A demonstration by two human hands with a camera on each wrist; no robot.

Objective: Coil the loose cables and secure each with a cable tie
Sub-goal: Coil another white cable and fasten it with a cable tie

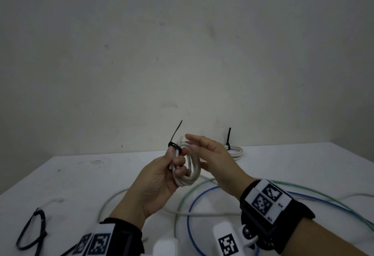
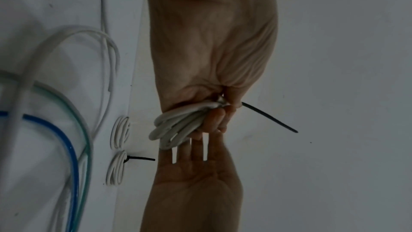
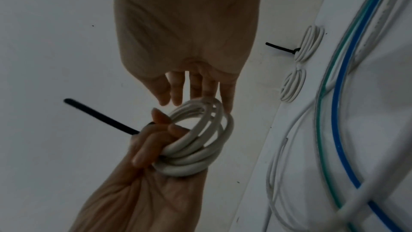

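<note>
Left hand (image 1: 155,176) grips the white cable coil (image 1: 189,166) mid-air, black cable tie (image 1: 175,136) looped on. Right hand (image 1: 212,154) beside it, fingers straight and spread. Risk: slack tie lets loops spring apart.

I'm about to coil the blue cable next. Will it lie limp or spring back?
Probably springy: the blue cable lies in a wide smooth arc on the table, unkinked. Expect it to uncoil unless gripped, as the left hand grips the white coil.

No words, brands or numbers can be read anywhere; the only signs are black-and-white square code markers on the left wrist band (image 1: 95,243), the right wrist band (image 1: 267,199) and a white mount (image 1: 227,242).
</note>
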